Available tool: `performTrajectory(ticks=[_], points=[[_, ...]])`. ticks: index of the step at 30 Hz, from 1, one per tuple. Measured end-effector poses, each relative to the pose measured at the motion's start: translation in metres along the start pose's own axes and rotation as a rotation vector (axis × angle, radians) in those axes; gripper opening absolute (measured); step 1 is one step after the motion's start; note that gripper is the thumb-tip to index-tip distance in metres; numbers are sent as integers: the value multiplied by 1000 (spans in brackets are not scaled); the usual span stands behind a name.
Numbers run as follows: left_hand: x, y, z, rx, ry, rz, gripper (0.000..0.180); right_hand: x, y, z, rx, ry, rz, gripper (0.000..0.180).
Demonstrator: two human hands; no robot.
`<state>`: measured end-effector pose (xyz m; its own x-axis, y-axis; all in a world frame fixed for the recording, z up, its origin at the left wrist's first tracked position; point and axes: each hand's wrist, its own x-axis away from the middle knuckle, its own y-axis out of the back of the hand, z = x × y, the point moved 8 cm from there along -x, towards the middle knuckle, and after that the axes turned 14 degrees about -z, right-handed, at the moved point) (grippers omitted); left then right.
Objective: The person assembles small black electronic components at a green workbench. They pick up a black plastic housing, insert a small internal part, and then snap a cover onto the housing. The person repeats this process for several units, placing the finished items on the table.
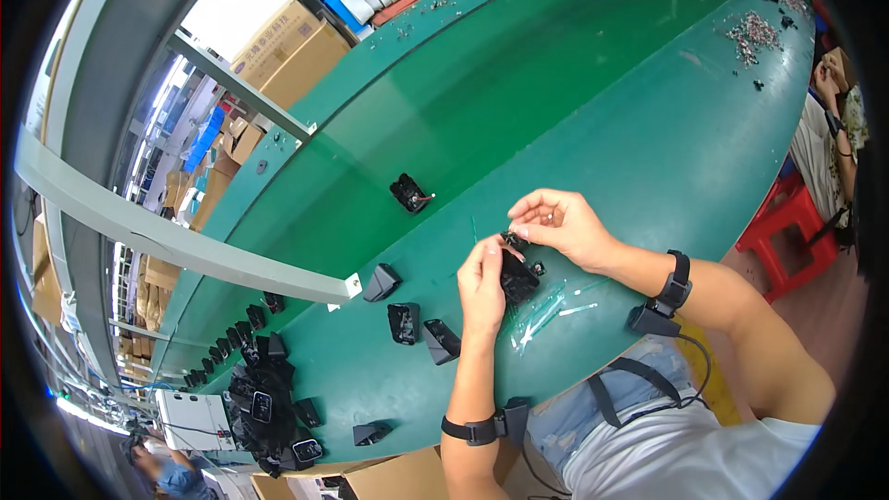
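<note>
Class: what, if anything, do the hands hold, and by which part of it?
A small black part, held between the left hand and right hand; the gripped spot is too small to tell.

cardboard box (289, 32) | printed characters (269, 46) on side | too blurred to read
</note>
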<state>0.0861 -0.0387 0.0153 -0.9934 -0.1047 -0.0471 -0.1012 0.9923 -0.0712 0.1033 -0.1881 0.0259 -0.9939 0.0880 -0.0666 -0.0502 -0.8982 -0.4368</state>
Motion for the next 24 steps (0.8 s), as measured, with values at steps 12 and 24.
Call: performTrajectory(ticks=[12,24], points=[[0,12,-14,-92,-150,-164,39,48,-42,47,575,625,247,20],[3,9,-23,59,-144,-173,38,46,-32,36,548,455,119,16]])
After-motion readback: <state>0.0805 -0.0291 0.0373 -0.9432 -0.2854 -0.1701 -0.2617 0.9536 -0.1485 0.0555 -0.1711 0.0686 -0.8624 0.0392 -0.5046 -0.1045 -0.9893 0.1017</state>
